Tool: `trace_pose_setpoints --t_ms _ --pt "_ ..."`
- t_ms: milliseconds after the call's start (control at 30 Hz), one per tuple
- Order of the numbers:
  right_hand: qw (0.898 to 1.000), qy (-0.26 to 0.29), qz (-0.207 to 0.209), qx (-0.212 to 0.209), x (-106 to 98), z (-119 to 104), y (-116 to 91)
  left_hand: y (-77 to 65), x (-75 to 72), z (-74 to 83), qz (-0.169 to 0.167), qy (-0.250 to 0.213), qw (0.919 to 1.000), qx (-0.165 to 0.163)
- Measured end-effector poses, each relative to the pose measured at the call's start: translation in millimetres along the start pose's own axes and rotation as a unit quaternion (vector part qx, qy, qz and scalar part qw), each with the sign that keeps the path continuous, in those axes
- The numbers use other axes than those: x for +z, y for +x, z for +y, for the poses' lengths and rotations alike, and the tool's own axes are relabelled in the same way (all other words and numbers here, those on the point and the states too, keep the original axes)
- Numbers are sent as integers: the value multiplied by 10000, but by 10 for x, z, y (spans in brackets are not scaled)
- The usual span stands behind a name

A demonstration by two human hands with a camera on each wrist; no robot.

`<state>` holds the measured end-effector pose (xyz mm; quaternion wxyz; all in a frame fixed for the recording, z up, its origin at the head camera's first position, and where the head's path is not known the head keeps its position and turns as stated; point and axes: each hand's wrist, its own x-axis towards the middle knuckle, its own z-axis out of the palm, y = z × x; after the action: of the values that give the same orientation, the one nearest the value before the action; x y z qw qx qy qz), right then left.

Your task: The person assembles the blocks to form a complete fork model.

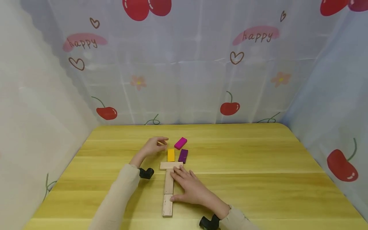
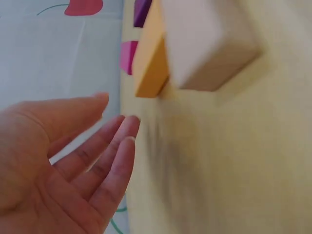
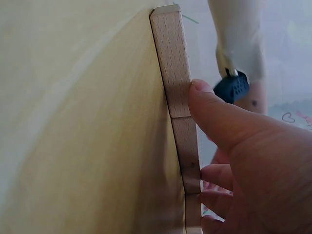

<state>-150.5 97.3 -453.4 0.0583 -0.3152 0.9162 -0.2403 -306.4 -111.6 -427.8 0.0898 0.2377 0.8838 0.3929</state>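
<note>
Three plain wooden blocks form a T on the table: a crosswise block (image 1: 166, 165) on top, then a middle block (image 1: 168, 182) and a near block (image 1: 167, 208) end to end below it. My right hand (image 1: 193, 189) rests on their right side, fingertips on the crosswise and middle blocks, thumb on the near one. In the right wrist view its thumb (image 3: 207, 100) touches a block's edge. Beyond the T lie a yellow block (image 1: 171, 155), a purple block (image 1: 183, 156) and a magenta block (image 1: 180, 143). My left hand (image 1: 152, 146), holding nothing, hovers left of the yellow block with relaxed fingers.
A yellowish wood-grain table (image 1: 253, 153) lies under everything. Behind it hangs a pale curtain (image 1: 184, 70) printed with cherries and hearts. Each wrist carries a black device, such as the left one (image 1: 147, 173).
</note>
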Motion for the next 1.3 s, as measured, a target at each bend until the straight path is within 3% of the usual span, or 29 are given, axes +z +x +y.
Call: trace_pose_setpoints --t_ms 167,367,567,700,1067,1300 --pt "10000 47 -30 -11 10 1 -12 248 -6 132 -541 255 9979 235" --pt "10000 29 -1 -37 10 1 5 489 91 246 -1272 601 9898 210" --pt "9999 -12 32 -102 6 -10 9 574 134 262 -1633 713 9840 -32" --pt "10000 13 32 -63 -3 -10 -4 600 162 300 -1848 549 9812 46" --pt "10000 1 33 -36 27 -6 -16 603 233 282 -1912 903 9774 62" --pt "9999 -73 59 -55 15 -6 -24 612 268 263 -1615 991 9819 42"
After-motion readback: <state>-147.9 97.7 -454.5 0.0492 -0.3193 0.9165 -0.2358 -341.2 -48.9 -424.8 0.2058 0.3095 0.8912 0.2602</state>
